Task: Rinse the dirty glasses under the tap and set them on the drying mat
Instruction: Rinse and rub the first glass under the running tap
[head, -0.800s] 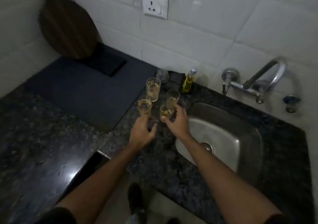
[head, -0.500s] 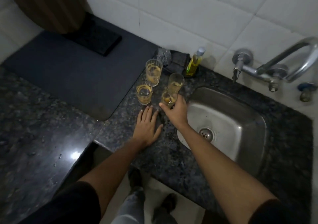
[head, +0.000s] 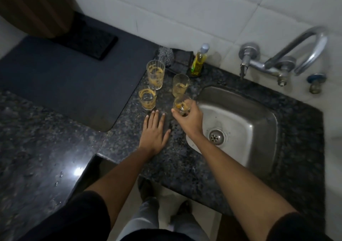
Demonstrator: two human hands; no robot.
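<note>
Meanwhile right hand (head: 188,120) grips glass (head: 182,104); left hand (head: 154,133) flat on counter (head: 129,144).

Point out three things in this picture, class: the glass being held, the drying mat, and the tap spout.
held glass (head: 182,104): head view, on its stained side wall above the fingers.
drying mat (head: 74,85): head view, on its bare dark middle.
tap spout (head: 312,42): head view, on the curved metal bend.

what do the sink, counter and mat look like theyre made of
Sink: brushed steel, by its dull grey sheen.
Counter: polished speckled stone, probably granite; it mirrors a light.
Mat: dark, matte, soft-looking with rounded corners, perhaps fabric or rubber.
</note>
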